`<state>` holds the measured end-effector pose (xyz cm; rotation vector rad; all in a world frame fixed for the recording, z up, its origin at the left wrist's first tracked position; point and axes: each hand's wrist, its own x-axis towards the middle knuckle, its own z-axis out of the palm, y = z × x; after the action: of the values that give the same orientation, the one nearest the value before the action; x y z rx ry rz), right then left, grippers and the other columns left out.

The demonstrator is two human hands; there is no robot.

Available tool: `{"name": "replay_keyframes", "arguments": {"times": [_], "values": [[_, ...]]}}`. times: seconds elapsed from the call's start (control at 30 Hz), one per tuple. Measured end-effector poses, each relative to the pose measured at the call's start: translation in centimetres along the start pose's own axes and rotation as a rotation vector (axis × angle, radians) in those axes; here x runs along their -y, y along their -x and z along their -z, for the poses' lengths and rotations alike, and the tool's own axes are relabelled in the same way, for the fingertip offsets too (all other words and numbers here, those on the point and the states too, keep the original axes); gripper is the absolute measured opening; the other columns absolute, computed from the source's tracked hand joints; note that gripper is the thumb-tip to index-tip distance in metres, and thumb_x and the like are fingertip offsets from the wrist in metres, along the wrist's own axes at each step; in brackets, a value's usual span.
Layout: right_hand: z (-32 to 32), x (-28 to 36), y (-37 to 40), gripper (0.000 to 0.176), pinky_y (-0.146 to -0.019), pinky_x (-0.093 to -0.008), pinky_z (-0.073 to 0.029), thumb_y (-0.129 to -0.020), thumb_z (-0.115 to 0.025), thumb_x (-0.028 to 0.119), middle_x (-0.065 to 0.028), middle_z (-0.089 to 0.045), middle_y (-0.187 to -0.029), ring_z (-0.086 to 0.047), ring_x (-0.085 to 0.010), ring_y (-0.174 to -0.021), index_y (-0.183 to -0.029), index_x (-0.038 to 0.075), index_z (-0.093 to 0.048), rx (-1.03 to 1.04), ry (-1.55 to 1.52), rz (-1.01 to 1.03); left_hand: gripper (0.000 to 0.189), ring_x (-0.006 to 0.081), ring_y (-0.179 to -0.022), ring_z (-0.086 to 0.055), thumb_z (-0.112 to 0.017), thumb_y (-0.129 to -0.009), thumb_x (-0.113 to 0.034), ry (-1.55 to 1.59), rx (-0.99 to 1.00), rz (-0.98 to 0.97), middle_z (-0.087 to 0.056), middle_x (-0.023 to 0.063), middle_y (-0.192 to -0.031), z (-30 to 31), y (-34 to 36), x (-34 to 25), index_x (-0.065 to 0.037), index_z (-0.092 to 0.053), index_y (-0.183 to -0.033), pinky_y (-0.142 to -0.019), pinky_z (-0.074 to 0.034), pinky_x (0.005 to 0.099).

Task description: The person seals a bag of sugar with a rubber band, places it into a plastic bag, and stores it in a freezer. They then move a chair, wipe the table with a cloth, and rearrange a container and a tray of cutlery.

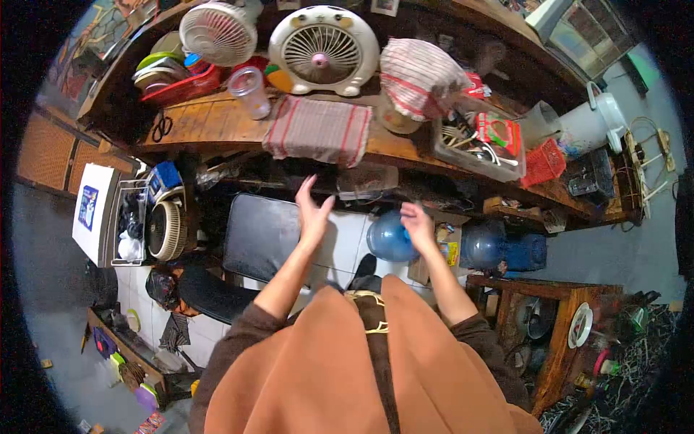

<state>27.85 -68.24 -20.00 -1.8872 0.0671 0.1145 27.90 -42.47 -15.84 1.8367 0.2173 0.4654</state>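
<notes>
My left hand (314, 211) is raised in front of the wooden counter, fingers apart and nothing in them. Just above it in view, a pinkish striped cloth (318, 130) lies flat and hangs a little over the counter's front edge. My right hand (418, 226) is lifted too, with its fingers loosely bent, apart and holding nothing. From this angle it overlaps the right side of a blue water jug (389, 240) on the floor; contact cannot be made out. A black padded bench (262, 235) stands below and left of my left hand.
On the wooden counter (210, 119) stand a white fan (323, 54), a lidded plastic cup (250, 94), scissors (163, 129), a cloth-covered item (419, 76) and a plastic bin (481, 163) of utensils. Another blue jug (483, 246) and a wooden stand (557, 291) are at right.
</notes>
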Motion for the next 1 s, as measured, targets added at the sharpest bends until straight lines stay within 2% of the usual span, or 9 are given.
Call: {"name": "replay_keyframes", "arguments": {"times": [0.1,0.23,0.3,0.37,0.43,0.63,0.7,0.83,1.0], "values": [[4.5,8.0,-3.4,0.029,-0.070,-0.0280,-0.048,-0.077,-0.054,0.003,-0.0115,-0.059,-0.102,-0.060,-0.0179,-0.082,-0.106,0.002,-0.053,-0.080,0.190,0.292,0.073,0.0314,-0.116,-0.035,-0.068,-0.065,-0.015,0.205,0.168,-0.063,-0.039,0.0200,-0.120,-7.6,-4.9,-6.0,-0.001,-0.031,-0.126,-0.097,-0.028,0.0359],[6.2,12.8,-9.3,0.028,-0.068,-0.0271,-0.049,-0.079,-0.056,0.007,-0.0118,-0.056,-0.101,-0.060,-0.0175,-0.079,-0.106,0.000,-0.052,-0.277,0.008,0.338,0.075,0.0259,-0.118,-0.035,-0.067,-0.067,-0.010,0.045,0.194,-0.151,-0.037,0.0168,-0.126,-13.5,-9.2,-8.6,0.005,-0.024,-0.126,-0.098,-0.029,0.0344],[6.7,15.0,-12.0,0.042,-0.073,-0.0312,-0.050,-0.084,-0.055,0.022,-0.0117,-0.051,-0.107,-0.057,-0.0187,-0.085,-0.118,0.001,-0.042,-0.197,-0.457,0.062,0.064,0.0228,-0.111,-0.041,-0.060,-0.072,-0.013,0.405,0.095,0.065,-0.042,0.0139,-0.121,-14.6,-10.7,-10.9,0.000,-0.028,-0.126,-0.092,-0.035,0.0347],[7.2,16.8,-13.7,0.044,-0.065,-0.0280,-0.049,-0.081,-0.059,0.031,-0.0081,-0.051,-0.104,-0.057,-0.0163,-0.080,-0.113,0.004,-0.046,-0.153,-0.668,-0.100,0.045,0.0160,-0.092,-0.050,-0.040,-0.083,-0.041,0.439,0.110,0.293,-0.050,0.0071,-0.109,-13.7,-11.9,-12.8,-0.010,-0.042,-0.116,-0.074,-0.043,0.0328],[7.8,17.2,-13.8,0.042,-0.060,-0.0257,-0.047,-0.079,-0.061,0.033,-0.0055,-0.052,-0.099,-0.056,-0.0141,-0.076,-0.109,0.006,-0.048,-0.049,-0.688,-0.181,0.047,0.0123,-0.075,-0.053,-0.036,-0.086,-0.046,0.650,0.145,0.428,-0.057,0.0042,-0.089,-12.6,-12.6,-14.3,-0.006,-0.048,-0.106,-0.063,-0.042,0.0277],[8.6,19.5,-14.4,0.019,-0.044,-0.0177,-0.033,-0.076,-0.065,0.027,0.0067,-0.047,-0.066,-0.040,-0.0035,-0.052,-0.082,0.012,-0.055,0.187,-0.667,-0.244,0.043,0.0133,-0.087,-0.053,-0.045,-0.083,-0.046,0.691,0.553,0.704,-0.058,0.0031,-0.100,-10.3,-15.3,-17.0,-0.011,-0.052,-0.106,-0.077,-0.040,0.0332],[9.1,22.1,-14.5,0.012,-0.044,-0.0172,-0.034,-0.078,-0.061,0.023,0.0058,-0.053,-0.069,-0.043,-0.0019,-0.055,-0.082,0.013,-0.056,0.087,-0.664,-0.026,0.037,0.0135,-0.088,-0.054,-0.048,-0.083,-0.038,0.875,0.529,0.592,-0.058,0.0026,-0.103,-10.0,-16.3,-18.1,-0.011,-0.051,-0.108,-0.077,-0.041,0.0322],[9.7,28.1,-14.6,0.015,-0.081,-0.0263,-0.041,-0.082,-0.053,0.008,-0.0038,-0.060,-0.094,-0.055,-0.0121,-0.085,-0.096,0.004,-0.055,0.047,-0.742,0.557,0.025,0.0146,-0.089,-0.054,-0.046,-0.085,-0.018,0.968,0.492,0.154,-0.056,0.0048,-0.099,-6.9,-19.4,-21.0,-0.007,-0.046,-0.107,-0.080,-0.044,0.0312],[6.4,31.6,-10.3,0.030,-0.086,-0.0284,-0.039,-0.079,-0.058,0.007,-0.0061,-0.058,-0.101,-0.053,-0.0128,-0.094,-0.107,-0.001,-0.052,0.115,-0.520,0.691,0.019,0.0154,-0.094,-0.052,-0.047,-0.080,-0.008,1.078,0.210,-0.032,-0.054,0.0078,-0.097,-0.5,-17.2,-23.5,-0.003,-0.047,-0.098,-0.086,-0.039,0.0285]]}}
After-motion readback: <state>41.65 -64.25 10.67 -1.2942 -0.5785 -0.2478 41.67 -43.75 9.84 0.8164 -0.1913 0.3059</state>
